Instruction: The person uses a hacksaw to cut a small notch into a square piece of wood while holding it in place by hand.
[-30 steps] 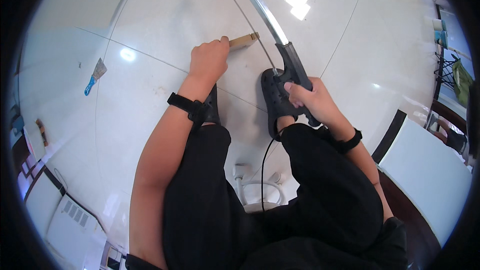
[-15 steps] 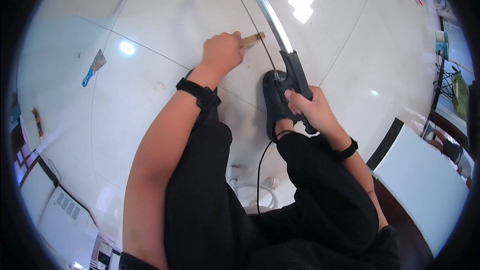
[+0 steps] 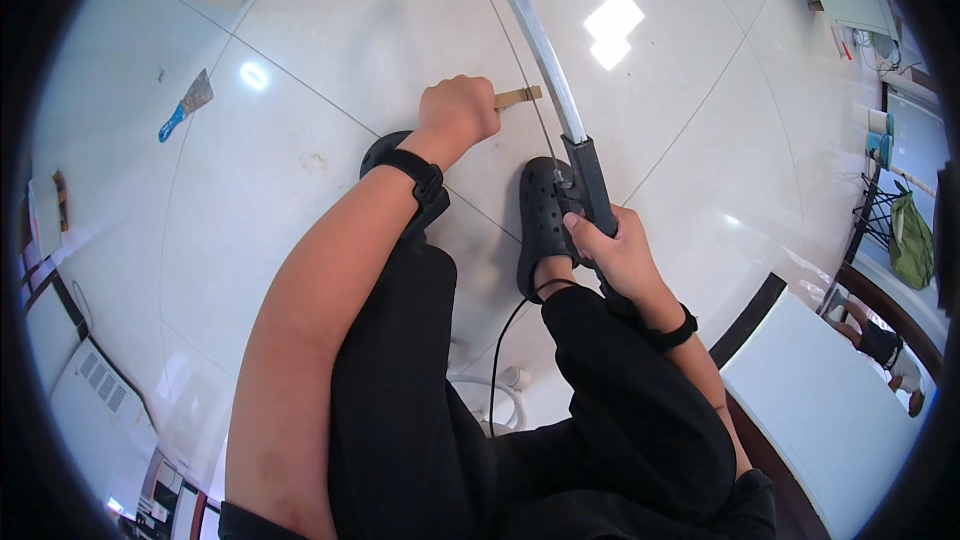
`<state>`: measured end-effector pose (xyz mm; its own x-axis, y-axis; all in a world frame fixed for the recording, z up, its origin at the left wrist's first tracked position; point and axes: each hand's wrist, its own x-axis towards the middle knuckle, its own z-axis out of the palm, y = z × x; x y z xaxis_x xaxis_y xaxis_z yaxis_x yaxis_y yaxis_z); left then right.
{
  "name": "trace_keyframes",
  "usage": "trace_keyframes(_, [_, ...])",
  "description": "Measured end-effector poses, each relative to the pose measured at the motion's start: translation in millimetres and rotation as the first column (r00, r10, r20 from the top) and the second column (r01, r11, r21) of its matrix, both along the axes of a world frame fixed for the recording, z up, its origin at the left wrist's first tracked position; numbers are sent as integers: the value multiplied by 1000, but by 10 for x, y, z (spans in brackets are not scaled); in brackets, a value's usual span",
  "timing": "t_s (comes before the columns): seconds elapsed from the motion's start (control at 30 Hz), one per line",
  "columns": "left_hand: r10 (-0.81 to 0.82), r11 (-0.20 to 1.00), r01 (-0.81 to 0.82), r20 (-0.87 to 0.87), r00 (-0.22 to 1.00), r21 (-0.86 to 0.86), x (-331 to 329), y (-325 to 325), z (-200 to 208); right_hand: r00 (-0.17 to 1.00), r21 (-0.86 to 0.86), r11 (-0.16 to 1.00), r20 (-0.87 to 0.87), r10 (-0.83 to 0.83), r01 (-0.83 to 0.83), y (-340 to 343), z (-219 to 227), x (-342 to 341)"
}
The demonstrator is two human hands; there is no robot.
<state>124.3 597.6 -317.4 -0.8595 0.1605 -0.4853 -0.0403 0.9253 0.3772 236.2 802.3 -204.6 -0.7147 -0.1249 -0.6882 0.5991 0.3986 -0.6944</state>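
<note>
My right hand (image 3: 622, 252) is wrapped round the black handle of a hacksaw (image 3: 540, 35), which has a curved silver frame. Its thin blade runs away from me and crosses a narrow wooden strip (image 3: 515, 97) close to the strip's far end; whether it has cut in cannot be made out. My left hand (image 3: 459, 113) is closed in a fist on the other end of that strip, most of which the fingers hide. Below the saw handle is my right foot in a black clog (image 3: 540, 215), and the left clog (image 3: 382, 152) is partly behind my wrist.
A scraper with a blue handle (image 3: 187, 105) lies on the pale tiled floor (image 3: 330, 50) to the left. At the right are a white-topped table (image 3: 820, 400), a green bag (image 3: 910, 240) and another person (image 3: 880, 345). A black cable (image 3: 496, 365) runs between my legs.
The view has turned slightly, shifting the whole scene. Both hands keep their grips, and the blade still crosses the wooden strip near its end.
</note>
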Motion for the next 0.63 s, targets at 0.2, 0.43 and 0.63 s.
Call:
trace_keyframes(0.2, [-67, 997, 70, 74, 995, -40, -118, -4, 51, 1000, -21, 1000, 18, -18, 19, 56, 57, 48])
trace_keyframes(0.43, [18, 998, -12, 99, 995, -65, -215, -42, 117, 996, -59, 998, 85, -17, 22, 157, 85, 130])
trace_keyframes(0.63, [69, 997, -68, 42, 997, -29, -151, -35, 31, 1000, -7, 1000, 27, 3, -3, 150, 66, 148])
